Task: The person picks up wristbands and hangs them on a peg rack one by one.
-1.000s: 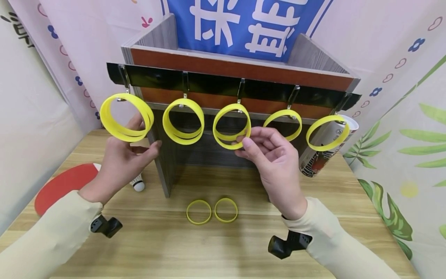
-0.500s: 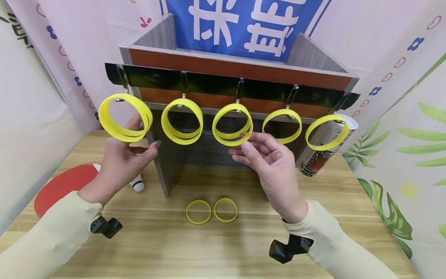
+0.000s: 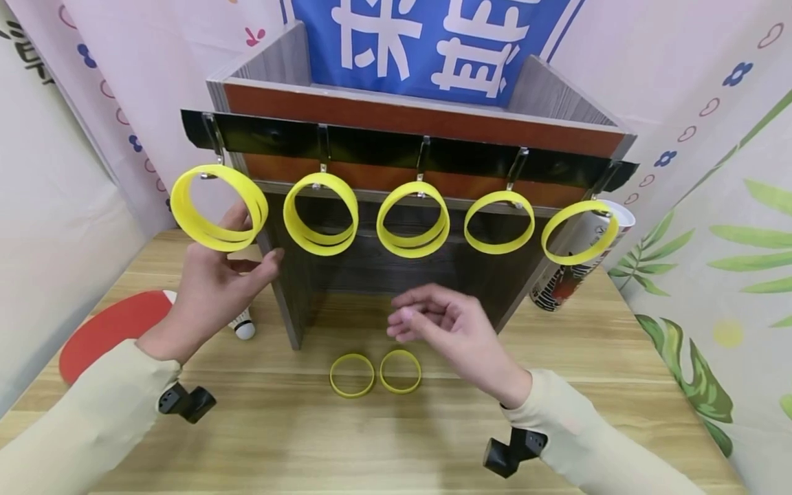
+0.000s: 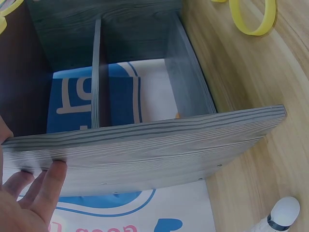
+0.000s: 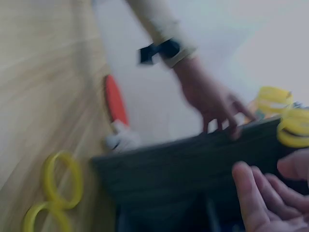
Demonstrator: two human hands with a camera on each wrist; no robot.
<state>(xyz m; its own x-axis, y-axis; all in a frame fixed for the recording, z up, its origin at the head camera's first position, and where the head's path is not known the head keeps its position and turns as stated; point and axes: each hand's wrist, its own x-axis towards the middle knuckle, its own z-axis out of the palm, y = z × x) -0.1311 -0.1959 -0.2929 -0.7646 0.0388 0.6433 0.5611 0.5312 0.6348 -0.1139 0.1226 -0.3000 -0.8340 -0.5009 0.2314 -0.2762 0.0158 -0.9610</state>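
Note:
My left hand (image 3: 216, 278) holds the left side panel of a grey wooden shelf (image 4: 145, 154), its fingers on the outer face and its thumb at the front edge. My right hand (image 3: 452, 333) is in front of the shelf opening, fingers loosely bent, holding nothing. Above it, a doubled yellow wristband (image 3: 413, 249) hangs from the middle hook. Pairs also hang on the two left hooks, including the leftmost wristbands (image 3: 185, 216). Single wristbands (image 3: 499, 247) hang on the two right hooks. Two more yellow wristbands, left (image 3: 351, 394) and right (image 3: 400, 391), lie flat on the table below my right hand.
A black strip (image 3: 377, 148) with several metal hooks runs across the shelf's front. A red table tennis bat (image 3: 114, 330) and a shuttlecock (image 3: 244, 326) lie to the left on the wooden table (image 3: 346, 454). A shuttlecock tube (image 3: 566, 278) stands behind on the right.
My right hand has let go of the wristband on the middle hook and moved down and slightly left, towards the two on the table. The left hand has stayed at the shelf's side.

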